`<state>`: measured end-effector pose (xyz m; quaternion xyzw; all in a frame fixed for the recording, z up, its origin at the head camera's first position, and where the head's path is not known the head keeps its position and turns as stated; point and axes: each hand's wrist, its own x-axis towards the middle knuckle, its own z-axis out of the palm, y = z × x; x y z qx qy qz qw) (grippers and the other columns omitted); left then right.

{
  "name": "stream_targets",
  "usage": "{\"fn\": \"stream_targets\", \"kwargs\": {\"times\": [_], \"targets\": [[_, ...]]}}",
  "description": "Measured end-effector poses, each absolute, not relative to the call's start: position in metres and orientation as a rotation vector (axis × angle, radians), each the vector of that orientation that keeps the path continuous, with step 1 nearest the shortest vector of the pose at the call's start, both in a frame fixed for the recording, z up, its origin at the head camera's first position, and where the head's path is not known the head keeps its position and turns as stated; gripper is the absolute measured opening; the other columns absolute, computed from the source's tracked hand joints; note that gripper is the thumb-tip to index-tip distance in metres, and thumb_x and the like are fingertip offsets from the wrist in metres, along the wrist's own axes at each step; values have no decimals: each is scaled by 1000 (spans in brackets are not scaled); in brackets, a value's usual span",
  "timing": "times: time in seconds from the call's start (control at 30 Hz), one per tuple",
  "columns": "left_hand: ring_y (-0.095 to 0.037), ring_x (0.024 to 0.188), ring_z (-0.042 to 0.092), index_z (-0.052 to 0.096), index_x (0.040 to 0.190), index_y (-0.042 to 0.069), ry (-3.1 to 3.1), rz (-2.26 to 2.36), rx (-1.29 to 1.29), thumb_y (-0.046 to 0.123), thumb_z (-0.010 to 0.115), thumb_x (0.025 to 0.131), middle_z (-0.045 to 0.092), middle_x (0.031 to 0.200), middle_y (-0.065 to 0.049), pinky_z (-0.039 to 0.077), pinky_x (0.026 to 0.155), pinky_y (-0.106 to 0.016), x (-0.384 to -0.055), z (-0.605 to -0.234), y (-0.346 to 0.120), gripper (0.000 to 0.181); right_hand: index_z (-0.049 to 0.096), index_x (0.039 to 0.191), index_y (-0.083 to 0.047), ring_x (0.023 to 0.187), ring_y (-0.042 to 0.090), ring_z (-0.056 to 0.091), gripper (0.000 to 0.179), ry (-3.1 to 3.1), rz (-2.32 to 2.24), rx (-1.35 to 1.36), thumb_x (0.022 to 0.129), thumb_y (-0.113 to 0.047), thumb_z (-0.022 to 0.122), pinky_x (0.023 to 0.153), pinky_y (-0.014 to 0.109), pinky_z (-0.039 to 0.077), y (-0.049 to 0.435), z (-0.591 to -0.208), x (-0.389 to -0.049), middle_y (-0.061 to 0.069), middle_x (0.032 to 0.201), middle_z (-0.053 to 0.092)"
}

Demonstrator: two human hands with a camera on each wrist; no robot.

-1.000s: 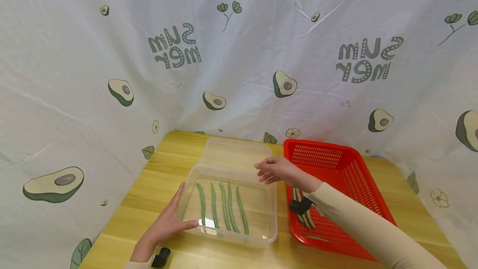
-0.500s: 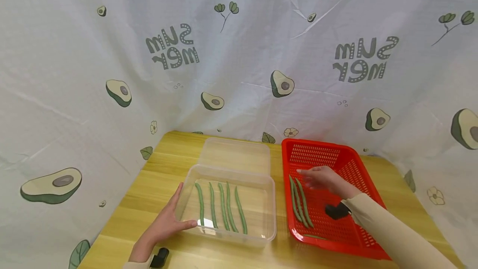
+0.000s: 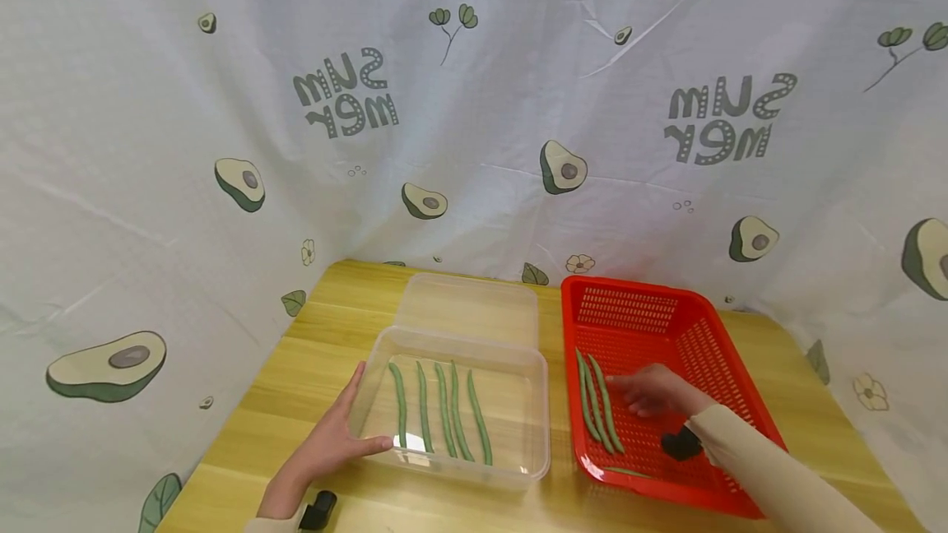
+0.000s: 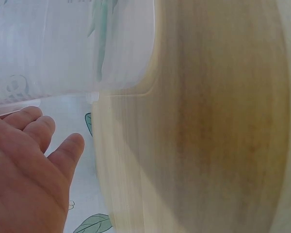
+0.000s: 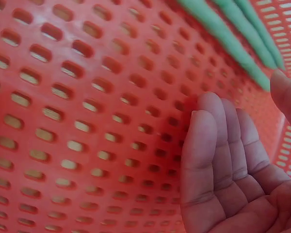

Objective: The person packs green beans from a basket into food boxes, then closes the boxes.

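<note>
In the red basket (image 3: 644, 344), green beans (image 5: 228, 39), near the right fingers (image 5: 198, 155)

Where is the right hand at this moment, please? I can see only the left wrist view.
Observer: The right hand is inside the red basket.
Operator: Thank you. Does it hold something?
Observer: No, its fingers hold nothing.
Operator: And how many green beans are in the clear container?
Observer: Five, lying side by side, apart from each other.
</note>
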<state>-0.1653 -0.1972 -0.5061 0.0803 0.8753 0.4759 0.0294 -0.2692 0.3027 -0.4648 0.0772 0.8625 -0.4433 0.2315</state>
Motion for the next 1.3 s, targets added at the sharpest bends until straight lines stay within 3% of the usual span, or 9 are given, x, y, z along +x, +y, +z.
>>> {"fn": "stream_targets", "kwargs": {"times": [0.1,0.3,0.53,0.87,1.3], "targets": [[-46,137,14,3,154,15,2699,1469,251,36,83,71,8,155,-21,17,103,-66,-166,-507,-197,117,58,104,16,59,16,61,48,2365,-1221,208,90,-30,66,60,32,55,301,-467,-268,15,82,61],[-46,136,14,4,154,14,2705,1468,251,36,84,70,8,155,-21,16,104,-65,-166,-507,-196,118,66,84,6,56,14,61,38,2379,-1224,253,85,-31,72,57,31,55,291,-472,-271,9,70,62],[-46,136,14,4,154,13,2710,1470,258,37,83,71,8,155,-21,17,103,-65,-165,-506,-196,117,60,61,-3,46,11,56,32,2367,-1296,299,83,-21,75,49,27,51,282,-476,-274,4,53,56],[-47,136,14,3,154,12,2710,1468,270,35,83,71,8,155,-23,17,102,-66,-165,-506,-196,117,65,80,7,52,13,59,22,2361,-1302,369,84,-13,73,56,30,55,279,-476,-274,7,59,59],[-47,136,15,3,154,13,2707,1462,265,36,83,72,8,155,-22,17,103,-66,-166,-507,-197,117,63,94,18,60,19,64,24,2348,-1368,176,89,-6,63,62,35,56,291,-466,-273,14,73,63]]}}
